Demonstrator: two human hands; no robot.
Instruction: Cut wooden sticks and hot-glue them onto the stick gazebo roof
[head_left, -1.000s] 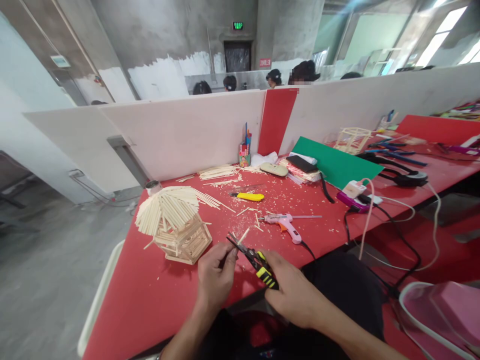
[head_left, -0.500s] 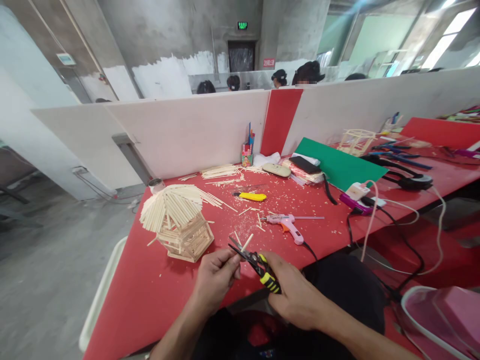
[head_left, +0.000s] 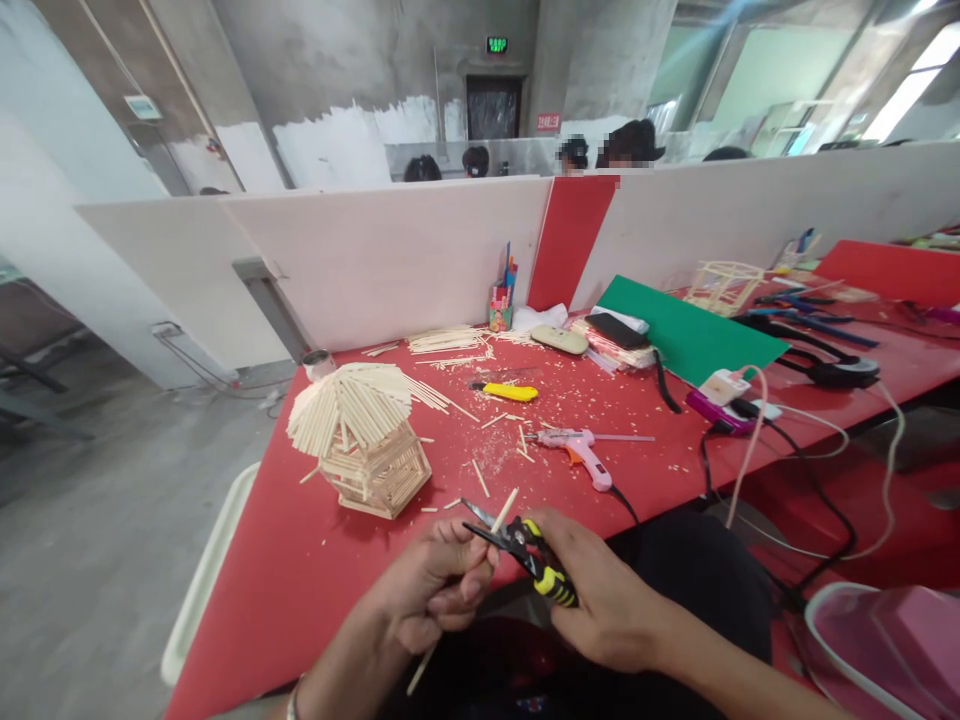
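My left hand (head_left: 442,585) pinches a thin wooden stick (head_left: 505,510), whose upper end passes between the blades of the scissors and whose lower end sticks out below my palm. Wrapped round the yellow-and-black handles is my right hand (head_left: 600,590), and the blades of these scissors (head_left: 517,543) stand apart at the stick. To the left on the table sits a small house model (head_left: 367,440) made of sticks, with a sloping stick roof. Short cut pieces (head_left: 480,478) lie just beyond my hands.
A pink glue gun (head_left: 577,450) and a yellow utility knife (head_left: 510,391) lie on the red table (head_left: 247,590). Behind them are loose sticks (head_left: 450,340), a pen cup (head_left: 501,308) and a green board (head_left: 686,330). Cables run from a purple power strip (head_left: 720,410). A white partition (head_left: 390,250) closes the back.
Both hands and the scissors have shifted slightly right and down in view. The stick's lower end now shows below my left hand, and more cut pieces are visible on the table.
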